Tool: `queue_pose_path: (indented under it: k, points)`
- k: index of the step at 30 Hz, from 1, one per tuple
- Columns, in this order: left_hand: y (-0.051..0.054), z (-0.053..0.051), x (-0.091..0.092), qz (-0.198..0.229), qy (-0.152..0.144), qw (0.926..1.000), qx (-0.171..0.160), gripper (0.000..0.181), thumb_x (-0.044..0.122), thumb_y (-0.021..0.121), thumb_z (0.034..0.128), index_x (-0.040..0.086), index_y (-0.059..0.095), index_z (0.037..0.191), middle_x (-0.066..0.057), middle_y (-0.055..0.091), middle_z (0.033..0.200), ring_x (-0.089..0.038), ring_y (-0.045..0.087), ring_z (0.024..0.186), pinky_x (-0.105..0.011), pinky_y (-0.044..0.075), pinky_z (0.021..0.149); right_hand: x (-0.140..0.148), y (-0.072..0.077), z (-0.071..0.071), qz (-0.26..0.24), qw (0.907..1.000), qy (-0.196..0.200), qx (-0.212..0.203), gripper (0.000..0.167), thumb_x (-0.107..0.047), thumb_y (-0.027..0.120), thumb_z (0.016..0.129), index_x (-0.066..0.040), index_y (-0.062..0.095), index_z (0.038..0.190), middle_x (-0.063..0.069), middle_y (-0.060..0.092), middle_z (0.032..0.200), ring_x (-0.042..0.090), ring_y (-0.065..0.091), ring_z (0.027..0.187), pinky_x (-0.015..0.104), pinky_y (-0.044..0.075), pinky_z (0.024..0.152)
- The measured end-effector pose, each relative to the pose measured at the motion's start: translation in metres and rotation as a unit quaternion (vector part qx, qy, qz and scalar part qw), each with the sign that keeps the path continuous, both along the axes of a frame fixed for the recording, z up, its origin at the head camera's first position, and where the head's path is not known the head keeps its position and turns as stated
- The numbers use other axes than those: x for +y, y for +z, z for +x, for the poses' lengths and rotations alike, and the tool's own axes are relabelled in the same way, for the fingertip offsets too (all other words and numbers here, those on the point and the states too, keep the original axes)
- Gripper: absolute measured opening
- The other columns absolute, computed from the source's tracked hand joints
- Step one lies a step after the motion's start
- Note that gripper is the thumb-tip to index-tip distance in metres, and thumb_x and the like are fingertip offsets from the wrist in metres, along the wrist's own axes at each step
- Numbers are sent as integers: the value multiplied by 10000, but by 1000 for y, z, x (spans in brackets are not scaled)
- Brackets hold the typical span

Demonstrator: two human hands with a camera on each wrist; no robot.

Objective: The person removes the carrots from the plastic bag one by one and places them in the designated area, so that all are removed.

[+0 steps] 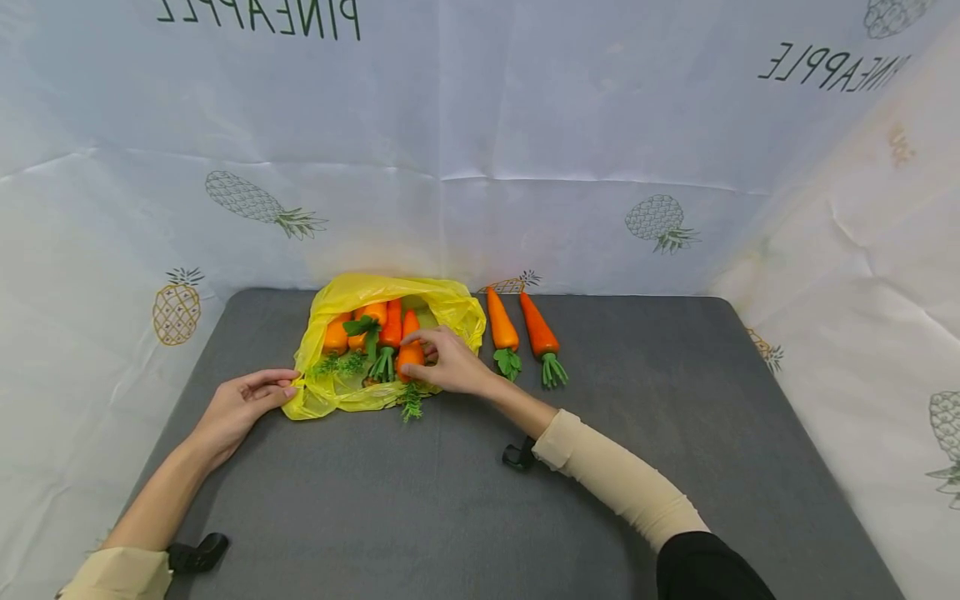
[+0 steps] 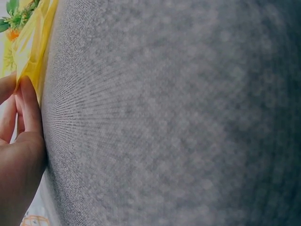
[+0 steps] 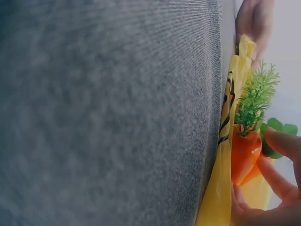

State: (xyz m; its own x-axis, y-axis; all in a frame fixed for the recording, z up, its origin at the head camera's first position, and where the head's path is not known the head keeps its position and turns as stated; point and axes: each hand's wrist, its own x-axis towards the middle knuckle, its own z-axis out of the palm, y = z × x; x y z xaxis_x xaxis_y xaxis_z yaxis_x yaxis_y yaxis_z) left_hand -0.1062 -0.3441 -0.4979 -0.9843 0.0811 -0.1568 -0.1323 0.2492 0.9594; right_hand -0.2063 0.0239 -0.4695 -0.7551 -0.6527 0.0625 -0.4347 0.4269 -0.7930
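A yellow plastic bag (image 1: 312, 402) lies with its mouth towards the person, several orange carrots inside. My left hand (image 1: 238, 410) pinches the bag's left edge between thumb and fingers; the left wrist view shows the same hand (image 2: 21, 150) on the yellow plastic (image 2: 34, 52). In the bag's right part my right hand (image 1: 450, 362) holds a carrot (image 1: 409, 360), its feathery green top hanging over the bag's front rim. The right wrist view shows fingers of the right hand (image 3: 277, 183) around that orange carrot (image 3: 245, 155).
Two carrots, one with leafy greens (image 1: 502, 321) and one with a stalky top (image 1: 539, 327), lie right of the bag on the grey table (image 1: 600, 467). A white cloth with pineapple prints (image 1: 525, 108) hangs behind and at the sides.
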Motion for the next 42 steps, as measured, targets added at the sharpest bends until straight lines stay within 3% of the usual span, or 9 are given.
queue_pose_path:
  k: [4,11,18,28,35,42]
  points:
    - [-1,0,0,105,5,9999,43,341,182,724,1064,18,690,1361,192,800,1065,57,727,968,-115,586,858,-2,-2,-2,-98,9999,70,103,409,-223,789,1015,-61,697,1379,194,665,1266,315,703,1131,408,611,995]
    - [0,0,0,37,6,10000,10,373,193,723,1065,3,676,1382,197,799,1069,59,727,973,-111,583,860,-5,-6,-3,-85,9998,142,84,437,-225,804,1003,-43,694,1385,141,729,994,222,699,884,184,508,749]
    - [1,2,-2,83,14,9999,-70,382,170,721,1064,-5,665,1399,187,795,1078,47,722,972,-101,574,860,-8,-5,-3,211,9996,169,87,498,-260,819,990,-68,669,1425,91,644,803,103,552,668,185,392,611]
    - [3,1,0,-77,0,9999,-75,412,223,717,1072,-7,654,1408,205,789,1065,64,720,975,-106,575,868,-5,-3,-1,86,9993,-25,-362,450,-194,828,951,-89,691,1367,143,720,1197,184,710,886,202,553,736]
    - [2,1,1,-105,21,9999,-74,420,234,721,1070,-7,656,1408,209,784,1062,71,718,974,-105,573,867,3,1,-1,-130,9973,-43,-727,423,-190,782,965,-105,678,1367,154,709,1241,198,686,888,243,554,771]
    - [4,1,1,-163,3,9998,-106,397,242,716,1073,25,664,1401,216,779,1061,72,713,981,-106,571,871,19,13,4,-155,9974,51,-706,415,-233,762,981,-124,679,1373,144,666,1435,292,706,1188,351,597,970]
